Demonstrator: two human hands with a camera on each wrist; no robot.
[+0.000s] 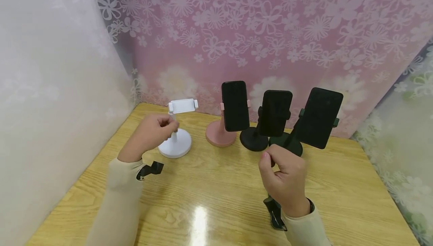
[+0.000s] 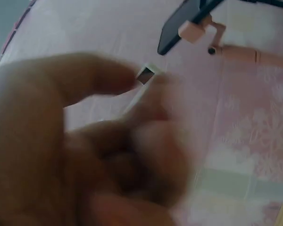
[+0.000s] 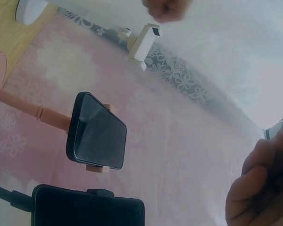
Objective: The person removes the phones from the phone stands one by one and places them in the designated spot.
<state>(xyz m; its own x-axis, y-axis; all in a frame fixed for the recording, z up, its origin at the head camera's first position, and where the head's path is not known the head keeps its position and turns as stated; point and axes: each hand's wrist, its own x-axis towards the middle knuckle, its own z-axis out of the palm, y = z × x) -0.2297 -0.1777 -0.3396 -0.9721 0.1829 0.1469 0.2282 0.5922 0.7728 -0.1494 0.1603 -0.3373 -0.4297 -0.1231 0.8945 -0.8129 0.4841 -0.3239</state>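
Floral cloth (image 1: 257, 43) backs the wooden table (image 1: 233, 186); left grip (image 1: 150, 132) (near a white stand (image 1: 178, 144)) and right grip (image 1: 286, 179) are curled, seemingly empty.

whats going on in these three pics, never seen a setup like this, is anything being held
There is no machine here: each grip is a person's bare hand, the left grip and the right grip. The large picture comes from a camera on the head, looking down; the others come from a camera on each wrist, so they look tilted and close. On the wooden table are an empty white stand, then a pink stand, a black stand and a dark green stand, each of these three carrying a phone. The left grip is near the white stand; the right grip is in front of the dark green stand. Both are curled, and I can't make out anything held in either.
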